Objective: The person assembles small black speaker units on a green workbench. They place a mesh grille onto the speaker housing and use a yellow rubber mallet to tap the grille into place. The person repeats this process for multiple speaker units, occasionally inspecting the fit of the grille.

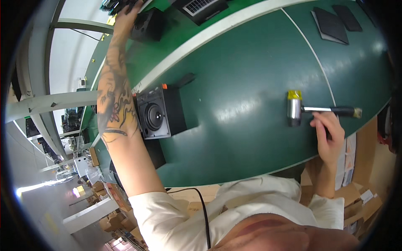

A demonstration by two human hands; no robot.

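Note:
My left arm stretches far up to the top left, where my left hand (127,14) meets a dark and teal object (112,6) at the picture's edge. Its fingers look bent around something there, but I cannot make out what. At the right, my right hand (330,134) is curled at the shaft of a mallet (295,108) with a metal head, one yellow face, one dark face and a black grip. The fingertips meet the shaft's near side. Beside my left forearm stands a black speaker box (155,116) with a round cone.
A green worktable (234,125) spreads before me. Dark flat panels (331,25) lie at the far right. Past a pale rail (201,31), another black box (148,24) stands near a dark device (199,9). Metal frame bars (63,100) cross the left; cardboard boxes (111,219) are stacked below.

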